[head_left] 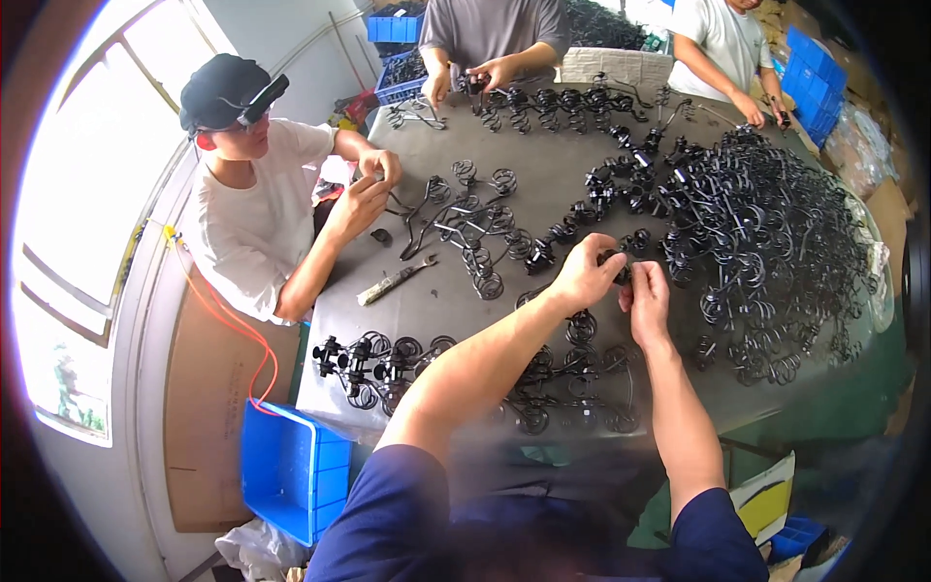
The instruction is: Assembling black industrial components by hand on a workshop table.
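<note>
Out over the table, my left hand is closed with its fingertips around a small black part, mostly covered by the fingers. My right hand pinches at the same part from the right, its thumb and fingers together. Around my hands lie black coiled-wire pieces with dark clamp-like fittings. One row of them sits under and in front of my wrists. Another group with round black knobs lies left of my left forearm.
A large heap of black coiled-wire pieces covers the table's right side. Loose wire pieces and a wrench lie left of centre. Three people work around the table. A blue crate stands at lower left.
</note>
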Demonstrator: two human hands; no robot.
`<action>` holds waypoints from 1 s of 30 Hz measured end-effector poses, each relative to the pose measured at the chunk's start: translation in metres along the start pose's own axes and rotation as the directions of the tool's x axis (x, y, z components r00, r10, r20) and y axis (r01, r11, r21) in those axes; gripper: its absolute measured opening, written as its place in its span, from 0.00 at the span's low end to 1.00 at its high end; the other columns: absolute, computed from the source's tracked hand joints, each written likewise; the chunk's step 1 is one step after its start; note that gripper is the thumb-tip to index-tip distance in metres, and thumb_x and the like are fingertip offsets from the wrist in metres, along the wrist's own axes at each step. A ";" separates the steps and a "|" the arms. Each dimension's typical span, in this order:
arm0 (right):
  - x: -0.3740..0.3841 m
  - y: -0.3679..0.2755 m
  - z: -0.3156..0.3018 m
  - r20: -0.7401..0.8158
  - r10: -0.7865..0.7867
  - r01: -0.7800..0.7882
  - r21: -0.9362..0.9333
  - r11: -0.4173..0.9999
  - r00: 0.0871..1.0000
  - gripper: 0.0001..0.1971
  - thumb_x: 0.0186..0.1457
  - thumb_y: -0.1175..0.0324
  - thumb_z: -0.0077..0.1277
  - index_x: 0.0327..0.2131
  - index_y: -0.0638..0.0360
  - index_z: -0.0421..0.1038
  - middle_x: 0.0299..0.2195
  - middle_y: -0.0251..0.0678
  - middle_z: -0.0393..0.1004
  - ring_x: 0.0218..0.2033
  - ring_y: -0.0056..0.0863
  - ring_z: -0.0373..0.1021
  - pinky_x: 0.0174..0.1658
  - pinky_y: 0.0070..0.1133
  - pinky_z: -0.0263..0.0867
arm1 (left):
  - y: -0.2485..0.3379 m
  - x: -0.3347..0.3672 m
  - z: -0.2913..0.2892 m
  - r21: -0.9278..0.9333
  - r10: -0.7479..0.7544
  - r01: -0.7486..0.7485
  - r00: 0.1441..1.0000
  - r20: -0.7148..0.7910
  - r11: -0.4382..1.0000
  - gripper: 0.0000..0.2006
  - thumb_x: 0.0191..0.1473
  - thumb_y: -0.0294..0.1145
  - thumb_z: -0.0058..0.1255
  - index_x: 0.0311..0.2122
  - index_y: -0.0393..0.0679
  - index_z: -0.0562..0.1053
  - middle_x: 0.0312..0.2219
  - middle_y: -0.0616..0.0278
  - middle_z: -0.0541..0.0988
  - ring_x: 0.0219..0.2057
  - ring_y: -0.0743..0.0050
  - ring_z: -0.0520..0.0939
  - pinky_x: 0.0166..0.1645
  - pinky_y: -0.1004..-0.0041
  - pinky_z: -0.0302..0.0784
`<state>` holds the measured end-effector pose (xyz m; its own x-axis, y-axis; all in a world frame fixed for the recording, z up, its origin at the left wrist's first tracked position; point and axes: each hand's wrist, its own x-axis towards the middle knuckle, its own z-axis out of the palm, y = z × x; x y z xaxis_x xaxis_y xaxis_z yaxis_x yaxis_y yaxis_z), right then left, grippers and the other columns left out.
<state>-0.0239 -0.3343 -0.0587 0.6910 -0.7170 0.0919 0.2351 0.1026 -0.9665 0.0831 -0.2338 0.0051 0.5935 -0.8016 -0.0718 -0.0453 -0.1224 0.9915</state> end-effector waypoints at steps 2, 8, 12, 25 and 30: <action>-0.001 -0.003 0.005 0.026 -0.119 0.120 -0.054 0.991 0.993 0.08 0.65 0.65 0.42 0.32 0.55 0.64 0.19 0.23 0.62 0.16 0.10 0.57 0.18 0.12 0.52 | -0.005 0.003 -0.003 -0.049 0.021 -0.023 0.999 -0.034 0.999 0.22 0.57 0.35 0.52 0.52 0.32 0.65 0.39 0.49 0.76 0.38 0.68 0.79 0.38 0.70 0.81; -0.001 -0.005 0.005 0.065 -0.306 0.311 -0.316 0.897 0.950 0.09 0.62 0.70 0.47 0.45 0.60 0.67 0.38 0.30 0.70 0.36 0.16 0.66 0.40 0.16 0.64 | -0.008 0.005 -0.007 -0.224 -0.076 0.041 0.986 -0.149 0.974 0.18 0.55 0.33 0.50 0.47 0.30 0.69 0.37 0.53 0.76 0.32 0.70 0.79 0.35 0.70 0.83; 0.006 -0.008 -0.031 0.021 0.100 -0.099 -0.041 0.994 0.995 0.14 0.63 0.59 0.46 0.44 0.60 0.70 0.30 0.28 0.72 0.24 0.15 0.65 0.28 0.14 0.62 | -0.009 0.015 0.014 -0.095 0.077 -0.085 0.993 -0.092 0.992 0.17 0.52 0.31 0.52 0.43 0.29 0.70 0.33 0.50 0.78 0.30 0.68 0.80 0.34 0.69 0.80; 0.012 0.000 -0.040 0.182 0.156 -0.167 0.046 0.985 0.971 0.14 0.63 0.65 0.45 0.49 0.60 0.66 0.32 0.26 0.70 0.30 0.14 0.65 0.35 0.14 0.62 | -0.015 0.013 0.006 0.078 0.144 -0.134 0.979 -0.143 0.988 0.16 0.47 0.32 0.55 0.38 0.31 0.72 0.34 0.44 0.78 0.39 0.54 0.80 0.44 0.65 0.75; 0.014 -0.010 -0.039 0.245 0.213 -0.257 0.164 0.953 0.946 0.13 0.63 0.66 0.45 0.49 0.59 0.67 0.35 0.26 0.70 0.31 0.13 0.64 0.35 0.14 0.62 | -0.019 0.014 0.004 0.117 0.165 -0.147 0.973 -0.159 0.982 0.16 0.46 0.32 0.55 0.38 0.31 0.73 0.35 0.43 0.78 0.40 0.52 0.80 0.45 0.64 0.75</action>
<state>-0.0434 -0.3724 -0.0566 0.8712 -0.4873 -0.0601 0.1583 0.3947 -0.9051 0.0886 -0.2453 -0.0154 0.6980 -0.7075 0.1107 -0.2257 -0.0707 0.9716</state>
